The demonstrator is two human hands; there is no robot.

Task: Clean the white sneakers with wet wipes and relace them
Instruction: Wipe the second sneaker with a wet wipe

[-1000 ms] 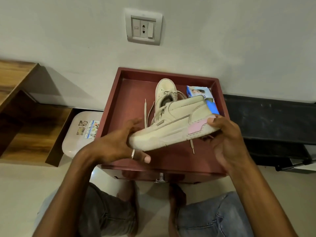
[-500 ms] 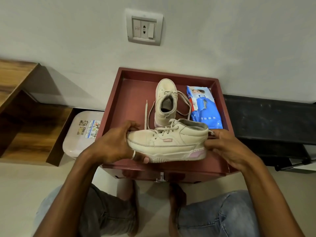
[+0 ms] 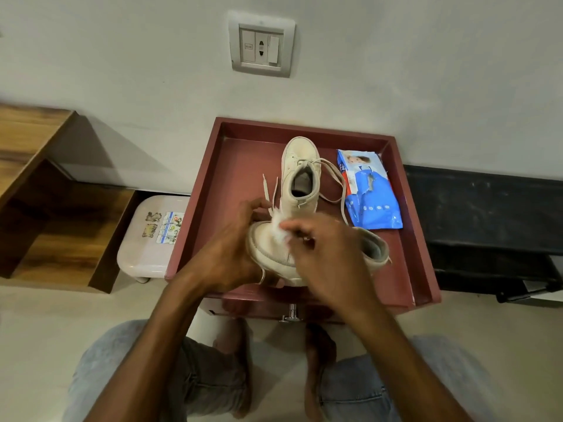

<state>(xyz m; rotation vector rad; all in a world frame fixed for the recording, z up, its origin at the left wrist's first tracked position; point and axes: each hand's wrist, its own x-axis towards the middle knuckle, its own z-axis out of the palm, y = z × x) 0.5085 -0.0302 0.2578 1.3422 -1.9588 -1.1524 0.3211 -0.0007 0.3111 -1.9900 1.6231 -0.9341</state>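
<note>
Gripping the near sneaker [image 3: 268, 245] at its toe with my left hand [image 3: 231, 254], I press a white wipe [image 3: 278, 228] there, pinched in my right hand [image 3: 323, 254]; the second sneaker [image 3: 300, 175] stands just beyond on the red tray [image 3: 231, 166].

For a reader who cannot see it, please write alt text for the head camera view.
A person's left hand steadies a white sneaker on a red tray while the right hand works at its laces. A second sneaker and a blue wet wipes pack lie behind.
</note>
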